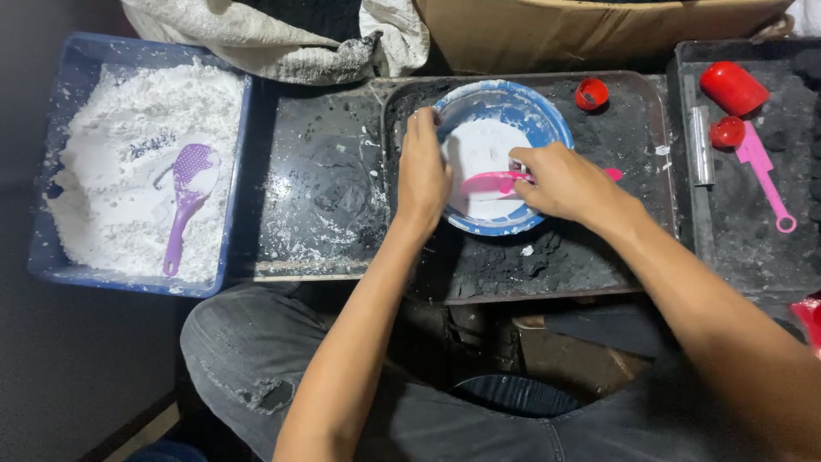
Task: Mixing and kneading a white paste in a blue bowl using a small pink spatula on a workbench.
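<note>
A blue bowl (522, 111) with white powder in it sits on a black tray (633, 214) in front of me. My left hand (423, 171) grips the bowl's left rim. My right hand (560, 181) holds a pink spoon (489, 183) whose scoop lies in the white powder; the pink handle tip shows past my knuckles.
A blue tub (51, 257) of white powder with a purple scoop (190, 184) stands at the left. A small red cup (591, 93) sits on the tray. At the right lie red caps (732, 87), a pink spatula (764, 175) and a metal bar (701, 145). A cardboard box (581, 30) stands behind.
</note>
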